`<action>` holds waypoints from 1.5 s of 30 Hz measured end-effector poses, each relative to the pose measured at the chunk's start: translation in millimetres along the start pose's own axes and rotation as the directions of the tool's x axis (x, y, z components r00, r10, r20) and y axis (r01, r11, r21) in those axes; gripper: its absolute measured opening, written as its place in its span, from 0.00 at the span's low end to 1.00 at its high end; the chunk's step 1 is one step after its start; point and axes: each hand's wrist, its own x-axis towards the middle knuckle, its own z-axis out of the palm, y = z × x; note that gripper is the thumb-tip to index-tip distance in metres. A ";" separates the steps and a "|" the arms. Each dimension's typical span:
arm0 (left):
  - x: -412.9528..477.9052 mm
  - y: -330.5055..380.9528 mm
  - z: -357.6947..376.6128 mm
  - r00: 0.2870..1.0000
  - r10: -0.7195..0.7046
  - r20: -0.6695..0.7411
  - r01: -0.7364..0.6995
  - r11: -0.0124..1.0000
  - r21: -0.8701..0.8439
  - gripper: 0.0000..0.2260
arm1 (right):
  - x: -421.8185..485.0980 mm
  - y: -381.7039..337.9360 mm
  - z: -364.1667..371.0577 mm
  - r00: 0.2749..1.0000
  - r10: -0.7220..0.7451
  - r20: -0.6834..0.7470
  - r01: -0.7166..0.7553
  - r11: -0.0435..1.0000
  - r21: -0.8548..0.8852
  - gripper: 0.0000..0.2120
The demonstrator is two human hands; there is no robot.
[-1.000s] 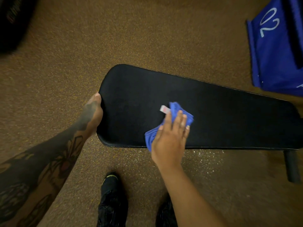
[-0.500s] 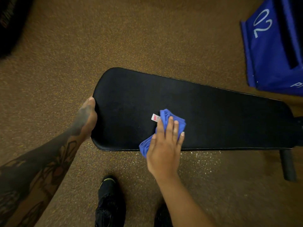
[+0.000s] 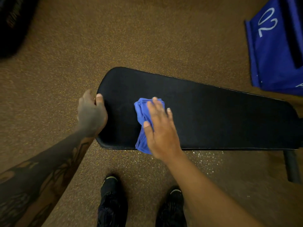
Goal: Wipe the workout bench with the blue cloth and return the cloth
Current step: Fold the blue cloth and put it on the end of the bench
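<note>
Blue cloth (image 3: 143, 122), bunched and creased, flat on the black bench pad (image 3: 213, 115) near its narrow rounded end, lower corner hanging just past the near edge. Pressed down by the right hand (image 3: 161, 128), palm on the cloth, fingers (image 3: 155, 105) spread and flat across it, thumb alongside the cloth's left side; no curl around the fabric, only downward contact. Left hand (image 3: 91, 114) wrapped over the rounded end of the pad, thumb on the top surface, remaining fingers hidden below the edge, so gripping the pad end. Tattooed forearm (image 3: 41, 174) running back toward the lower left corner.

Below the pad at right, a dark cylindrical leg (image 3: 292, 167) of the bench. Underfoot, brown speckled floor (image 3: 147, 38), with two black shoes (image 3: 113, 200) pointing toward the bench. Upper right, a blue fabric item (image 3: 275, 51) bearing white handwritten-style "02"; more white lettering at its lower edge, cut off and unreadable. Upper left, a dark blurred object (image 3: 13, 22) with faint lettering, not legible.
</note>
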 end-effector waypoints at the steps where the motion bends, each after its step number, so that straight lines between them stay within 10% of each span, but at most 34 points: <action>1: -4.3 8.4 -2.7 0.995 0.086 -0.049 -0.083 0.995 0.057 0.23 | -0.5 1.9 -3.2 0.988 0.070 -0.139 -0.068 0.998 0.018 0.25; 3: -14.6 30.8 -0.1 0.918 0.395 -0.044 -0.375 0.896 0.238 0.21 | 0.2 -0.7 -13.2 0.897 0.296 -0.329 -0.315 0.949 -0.003 0.19; 6: -25.5 69.4 13.5 0.681 0.681 0.271 -0.729 0.595 0.337 0.18 | -4.3 -10.0 -11.1 0.806 0.563 -0.184 -0.582 0.810 -0.071 0.15; 10: -29.4 92.6 30.8 0.436 0.658 0.614 -0.895 0.249 0.369 0.24 | 2.0 -16.0 -8.4 0.792 0.610 -0.031 -0.595 0.782 0.186 0.07; 14: -24.8 92.5 30.4 0.326 0.573 0.752 -0.940 0.113 0.321 0.28 | 21.6 -12.9 -27.0 0.887 0.433 0.163 -0.452 0.885 0.111 0.12; 23: 11.5 90.2 -8.5 0.381 0.600 0.703 -0.902 0.408 0.140 0.08 | 46.2 1.4 -59.3 0.942 0.116 0.315 -0.216 0.927 0.307 0.11; 28: 25.1 72.6 -38.5 0.557 0.538 0.633 -0.692 0.722 -0.005 0.06 | 67.7 24.6 -77.3 0.859 0.116 0.499 -0.252 0.944 0.213 0.15; 32: 31.4 59.9 -46.2 0.714 0.464 0.524 -0.477 0.871 -0.121 0.09 | 76.2 30.0 -76.2 0.932 0.055 0.357 -0.244 0.825 0.510 0.14; 37: 34.1 51.9 -46.6 0.836 0.345 0.427 -0.176 0.905 -0.387 0.12 | 73.4 24.6 -67.1 0.956 0.095 0.277 -0.282 0.546 0.788 0.12; 45: 20.3 60.1 -58.7 0.750 0.178 0.637 0.194 0.861 -0.470 0.11 | 83.9 9.9 -67.0 0.943 0.233 0.238 -0.333 0.679 0.654 0.16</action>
